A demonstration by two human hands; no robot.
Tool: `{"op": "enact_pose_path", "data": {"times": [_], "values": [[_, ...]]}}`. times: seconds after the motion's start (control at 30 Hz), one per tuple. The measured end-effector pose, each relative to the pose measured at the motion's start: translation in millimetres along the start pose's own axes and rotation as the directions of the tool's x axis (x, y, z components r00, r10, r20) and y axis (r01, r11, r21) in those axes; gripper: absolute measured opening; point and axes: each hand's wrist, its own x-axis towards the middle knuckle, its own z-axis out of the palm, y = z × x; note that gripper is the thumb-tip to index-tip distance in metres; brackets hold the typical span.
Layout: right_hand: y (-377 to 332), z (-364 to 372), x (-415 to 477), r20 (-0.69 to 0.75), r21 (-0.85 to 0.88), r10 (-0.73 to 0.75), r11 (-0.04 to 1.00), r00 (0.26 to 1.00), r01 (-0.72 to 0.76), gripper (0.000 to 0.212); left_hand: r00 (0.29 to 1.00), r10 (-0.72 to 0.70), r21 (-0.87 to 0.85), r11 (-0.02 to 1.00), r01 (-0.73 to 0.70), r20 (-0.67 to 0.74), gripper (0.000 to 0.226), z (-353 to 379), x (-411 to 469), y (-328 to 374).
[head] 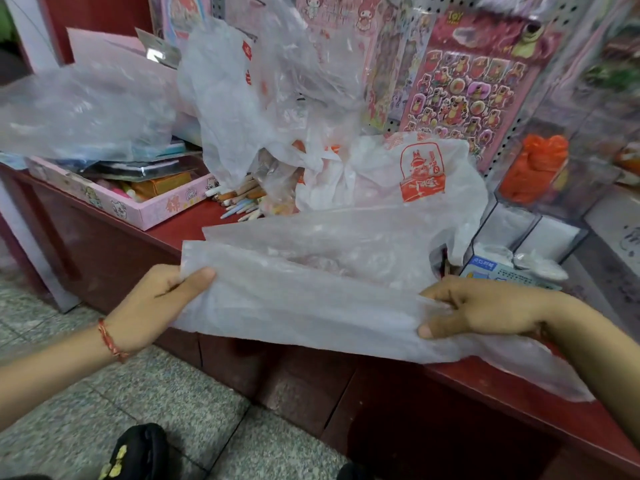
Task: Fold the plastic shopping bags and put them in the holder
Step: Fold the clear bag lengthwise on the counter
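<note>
Plastic bag [304, 299], thin, translucent, folded into long strip, stretched over red table [502, 393] edge; left hand [149, 306] pinches one end, right hand [485, 306] grips other. Behind: crumpled bags [263, 98] heaped, pencils [242, 199], pink box [138, 209], clear bin [533, 168] of orange bags.

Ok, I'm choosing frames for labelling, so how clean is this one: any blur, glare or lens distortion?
Head view: the wide-angle lens bows the red counter; blur smears the loose bag at upper left and the clear holder at right. Same view: left hand, right hand and the flattened bag they grip look fairly sharp; light is soft, no hard shadows.
</note>
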Motion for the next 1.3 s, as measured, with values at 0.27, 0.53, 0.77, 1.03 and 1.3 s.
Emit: {"op": "enact_pose_path", "data": {"times": [0.27,0.53,0.77,1.03,1.3], "values": [[-33.2,-54.4,53.3,-0.147,-0.079,0.044,0.995,0.988,-0.056,0.012,0.890,-0.448,-0.255,0.854,0.453,0.082,0.032,-0.7,46.9,-31.5],[-71.8,-66.9,123.1,-0.317,-0.464,-0.071,0.881,0.946,-0.089,0.022,0.871,-0.487,-0.281,0.847,0.452,-0.065,0.032,-10.9,62.0,-43.2],[-48.1,-52.9,166.2,-0.435,-0.582,-0.039,0.775,0.900,-0.248,0.018,0.840,-0.484,-0.180,0.874,0.451,-0.245,0.031,-0.3,57.0,-61.2],[-39.8,-38.4,156.8,-0.427,-0.617,-0.073,0.752,0.901,-0.232,0.016,0.866,-0.283,0.129,0.923,0.363,-0.411,0.038,16.1,40.2,-51.9],[-2.6,17.0,133.9,-0.500,-0.685,-0.205,0.688,0.842,-0.239,0.012,0.742,-0.563,0.088,0.773,0.629,-0.364,0.042,10.6,38.7,-58.0]]}}
